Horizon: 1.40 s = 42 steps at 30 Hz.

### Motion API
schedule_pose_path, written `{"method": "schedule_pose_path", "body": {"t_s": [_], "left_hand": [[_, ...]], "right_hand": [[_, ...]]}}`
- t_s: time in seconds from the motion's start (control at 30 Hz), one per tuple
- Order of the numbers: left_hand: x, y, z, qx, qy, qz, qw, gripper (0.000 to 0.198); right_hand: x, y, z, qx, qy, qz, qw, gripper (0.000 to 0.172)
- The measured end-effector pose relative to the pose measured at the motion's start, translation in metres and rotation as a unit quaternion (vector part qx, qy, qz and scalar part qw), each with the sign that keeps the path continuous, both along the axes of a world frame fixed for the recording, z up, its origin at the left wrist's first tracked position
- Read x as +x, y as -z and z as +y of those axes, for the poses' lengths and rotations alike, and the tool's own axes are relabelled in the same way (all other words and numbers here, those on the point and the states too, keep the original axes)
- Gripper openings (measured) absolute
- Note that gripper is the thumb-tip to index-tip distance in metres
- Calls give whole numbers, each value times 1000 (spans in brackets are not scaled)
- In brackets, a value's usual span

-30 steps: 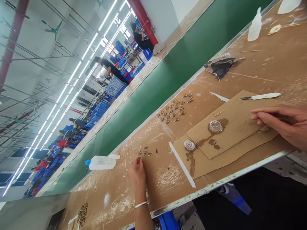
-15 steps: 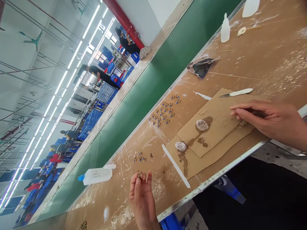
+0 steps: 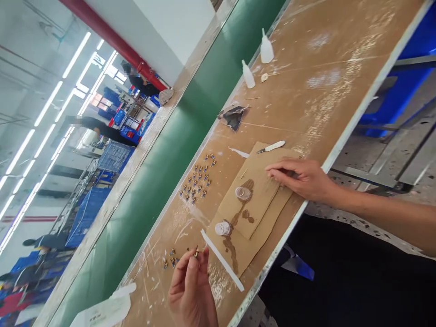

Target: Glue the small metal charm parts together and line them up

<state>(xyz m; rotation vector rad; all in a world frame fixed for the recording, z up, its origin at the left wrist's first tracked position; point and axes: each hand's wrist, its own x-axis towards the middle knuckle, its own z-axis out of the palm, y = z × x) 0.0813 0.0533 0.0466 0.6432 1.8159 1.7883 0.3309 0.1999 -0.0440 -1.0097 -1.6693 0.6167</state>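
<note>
My left hand (image 3: 192, 286) pinches a small gold figure-like piece (image 3: 196, 253) between thumb and fingertips, above the near part of the table. Close behind it lie several like pieces (image 3: 173, 260) in gold and blue. My right hand (image 3: 303, 178) rests by the right side of some stacked cardboard (image 3: 262, 204), thumb and fingers pressed together; whatever is between them is too small to make out. On the cardboard sit two round whitish lids or dishes, one (image 3: 243, 193) amid a wet stain and another (image 3: 223, 228) nearer my left hand. A white-handled craft knife (image 3: 271, 146) lies at its far edge.
A larger group of small blue and gold pieces (image 3: 197, 179) stands left of the cardboard. Beyond are a dark cloth scrap (image 3: 233, 117) and two white squeeze bottles (image 3: 266, 49). A white bottle (image 3: 105, 311) lies at lower left. A green divider (image 3: 170, 181) borders the table.
The view has swung to the right, so the table's things appear further left. My left hand, still pinching the small piece, is now closer to the cardboard. My right hand stays by the cardboard.
</note>
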Motion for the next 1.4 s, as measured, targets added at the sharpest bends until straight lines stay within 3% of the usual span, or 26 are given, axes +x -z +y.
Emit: {"method": "schedule_pose_path", "body": {"t_s": [0.1,0.23,0.53,1.03,1.4], "left_hand": [[18,1,21,-84,19,73,994,35],[34,3,49,-180,83,184,963,37],[54,4,95,-248,194,406,858,37],[68,-1,111,-287,197,513,785,31],[69,0,116,-286,216,524,773,28]], "right_hand": [[1,1,3,27,2,-10,1000,15],[1,5,5,60,6,-5,998,17],[0,13,13,106,12,8,994,20],[7,10,13,87,16,-6,996,24],[6,11,13,95,29,-7,995,25]]}}
